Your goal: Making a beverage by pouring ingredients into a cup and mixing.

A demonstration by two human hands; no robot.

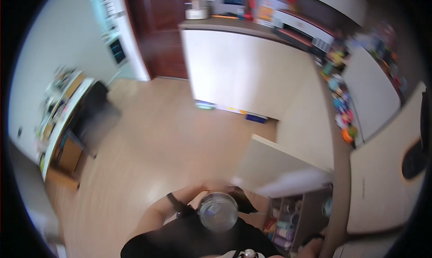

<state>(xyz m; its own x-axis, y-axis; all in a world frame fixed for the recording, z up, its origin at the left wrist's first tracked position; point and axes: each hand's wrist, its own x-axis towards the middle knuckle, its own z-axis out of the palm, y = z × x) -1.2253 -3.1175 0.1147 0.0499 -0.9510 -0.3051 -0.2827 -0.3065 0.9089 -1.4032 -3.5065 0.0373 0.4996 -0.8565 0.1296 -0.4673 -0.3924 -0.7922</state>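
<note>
A clear round jar (218,211), seen from above at its lid end, stands in front of my black-clothed torso. My left hand (216,185) is curled round its far side and looks closed on it, though blur hides the fingers. A dark band circles that wrist. Just right of the jar is a dark, blurred item (244,200) that I cannot identify. At the lower right edge, a bit of my right hand or forearm (312,248) shows beside the open cabinet (303,217); its fingers cannot be made out.
A pale cabinet door (283,170) swings out over the wood floor (158,133). Inside the cabinet are several rolled or bottled items (285,232). Small toys (342,102) line the right-hand counter (341,190). A desk (67,113) and dark chair (94,113) stand left.
</note>
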